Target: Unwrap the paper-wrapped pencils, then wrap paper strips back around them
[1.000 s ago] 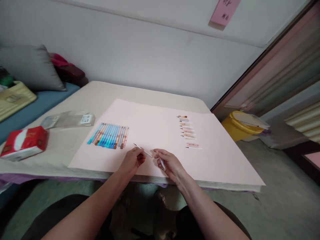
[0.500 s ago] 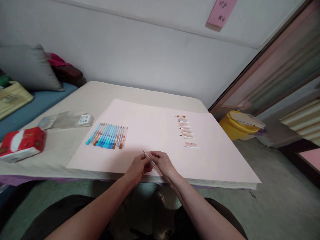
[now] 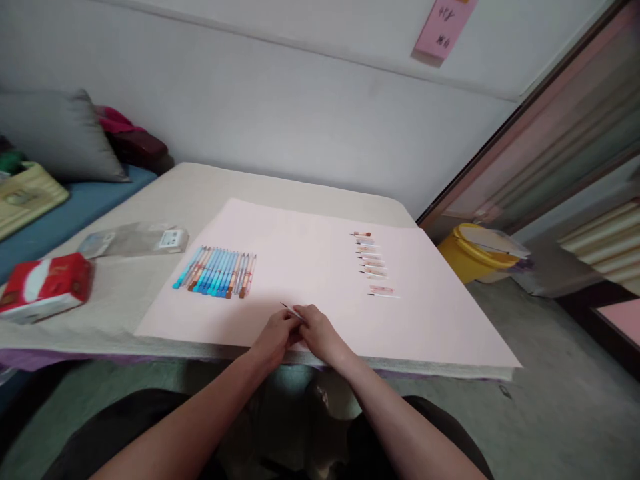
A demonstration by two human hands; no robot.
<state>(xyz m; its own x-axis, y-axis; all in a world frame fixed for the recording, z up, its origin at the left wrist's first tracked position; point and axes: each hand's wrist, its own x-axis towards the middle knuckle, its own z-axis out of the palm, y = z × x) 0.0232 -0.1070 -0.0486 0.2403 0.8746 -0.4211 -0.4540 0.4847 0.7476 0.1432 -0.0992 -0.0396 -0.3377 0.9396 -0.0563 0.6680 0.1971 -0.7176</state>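
Observation:
Near the front edge of the pink sheet (image 3: 300, 240), my two hands meet around a thin white pen refill (image 3: 294, 313) with a dark tip pointing away and to the left. My left hand (image 3: 279, 335) pinches it from the left. My right hand (image 3: 317, 330) is closed over its rear part, which is hidden. To the left lies a row of several blue, beige and brown pens (image 3: 217, 272), side by side. At the right several white refills with dark tips (image 3: 384, 295) lie in a column beside short patterned pen barrels (image 3: 383, 290).
A clear plastic sleeve (image 3: 135, 241) and a red tissue pack (image 3: 47, 285) lie on the beige-covered table (image 3: 210, 183) at left. A wall stands behind. On the floor at right is a yellow bin (image 3: 463, 257); a grey cushion (image 3: 55, 137) is at far left.
My right hand has turned and closed further over the refill, so its rear end no longer shows. The tip has shifted slightly left. The laid-out pens and parts have stayed put.

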